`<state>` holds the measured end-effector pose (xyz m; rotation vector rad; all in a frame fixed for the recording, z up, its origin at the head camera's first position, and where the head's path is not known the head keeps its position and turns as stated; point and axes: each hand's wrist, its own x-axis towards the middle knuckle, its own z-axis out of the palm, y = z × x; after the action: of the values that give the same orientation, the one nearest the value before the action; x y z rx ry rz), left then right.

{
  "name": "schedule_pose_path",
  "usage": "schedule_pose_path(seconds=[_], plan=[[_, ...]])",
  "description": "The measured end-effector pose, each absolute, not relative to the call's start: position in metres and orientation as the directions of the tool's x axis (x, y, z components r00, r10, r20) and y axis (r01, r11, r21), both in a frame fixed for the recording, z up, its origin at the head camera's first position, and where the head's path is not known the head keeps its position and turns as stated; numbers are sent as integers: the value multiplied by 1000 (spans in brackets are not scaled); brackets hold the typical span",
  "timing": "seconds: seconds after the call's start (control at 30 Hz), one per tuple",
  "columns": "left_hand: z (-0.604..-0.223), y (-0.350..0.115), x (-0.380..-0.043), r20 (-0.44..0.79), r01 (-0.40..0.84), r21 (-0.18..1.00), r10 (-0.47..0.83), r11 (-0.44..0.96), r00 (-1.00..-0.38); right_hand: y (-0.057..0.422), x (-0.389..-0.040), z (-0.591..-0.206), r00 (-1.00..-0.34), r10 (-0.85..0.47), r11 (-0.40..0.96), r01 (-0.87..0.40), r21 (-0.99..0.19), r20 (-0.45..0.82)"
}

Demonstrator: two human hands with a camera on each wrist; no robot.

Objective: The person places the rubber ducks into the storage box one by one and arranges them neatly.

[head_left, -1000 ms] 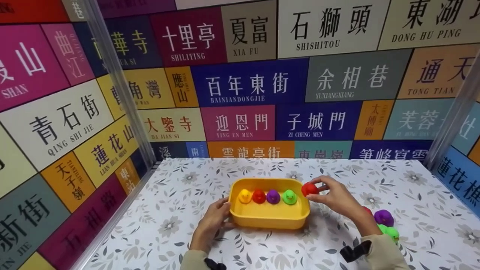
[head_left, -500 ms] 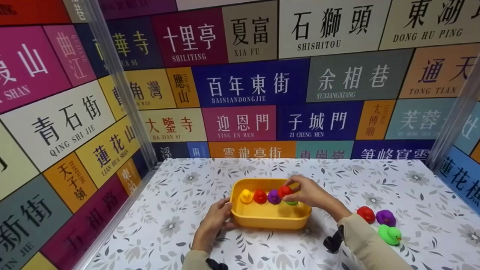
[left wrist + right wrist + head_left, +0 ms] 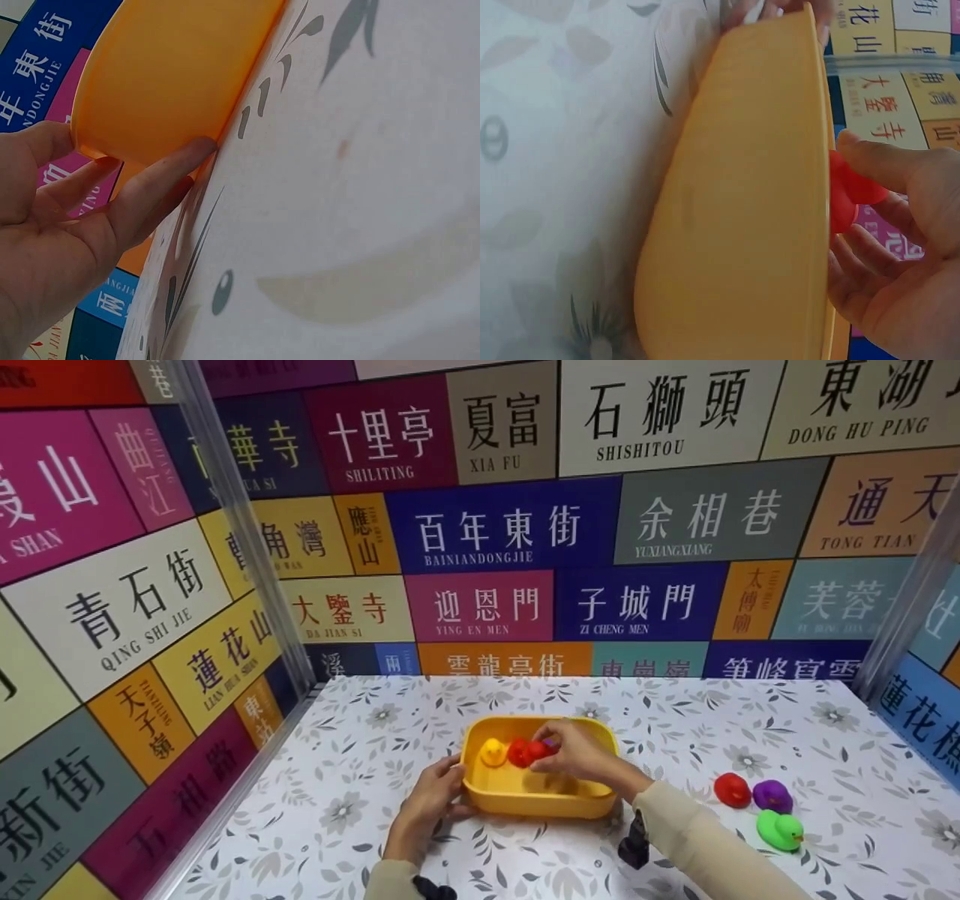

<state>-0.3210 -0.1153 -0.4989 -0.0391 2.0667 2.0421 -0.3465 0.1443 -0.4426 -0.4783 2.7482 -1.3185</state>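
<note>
A yellow plastic tub (image 3: pixel 541 805) stands on the table, its left end gripped by my left hand (image 3: pixel 429 801). The left wrist view has those fingers against the tub's outer wall (image 3: pixel 165 82) and at its rim. Over the inside of the tub, my right hand (image 3: pixel 576 751) pinches a red toy duck (image 3: pixel 538 751) between thumb and fingers. That duck overlaps another red duck (image 3: pixel 517 753) in the tub. To their left sits a yellow duck (image 3: pixel 492 753). Only a sliver of a purple duck (image 3: pixel 550 742) shows beside my fingers; the green duck is hidden behind my hand.
Right of the tub, a red duck (image 3: pixel 732 790), a purple duck (image 3: pixel 772 796) and a green duck (image 3: pixel 780 831) lie close together on the flower-patterned tabletop (image 3: pixel 337 780). Sign-printed walls (image 3: pixel 510 525) rise behind and at the left, with clear corner posts (image 3: pixel 247 532).
My right hand has carried the red duck leftward from the tub's right rim, over the green and purple ducks, to beside the other red one. My left hand stays at the tub's left end.
</note>
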Motion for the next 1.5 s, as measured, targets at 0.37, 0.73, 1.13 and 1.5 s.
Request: schedule_pose_path(seconds=[0.37,0.73,1.13,1.5], plan=[[-498,-118,-321,-204,-204,979,148,15,-968,102,-348,-453,-962,-272,617,-196,-762,27],[-497,-117,-322,-216,-218,976,159,7,-963,91,-354,-465,-954,-301,605,-197,-771,7],[-499,-115,-321,-178,-180,984,159,-2,-971,79,-357,-465,-951,-308,650,-189,-736,-27],[-498,-117,-320,-187,-185,982,147,25,-971,70,-359,-474,-949,-315,652,-200,-731,-22]])
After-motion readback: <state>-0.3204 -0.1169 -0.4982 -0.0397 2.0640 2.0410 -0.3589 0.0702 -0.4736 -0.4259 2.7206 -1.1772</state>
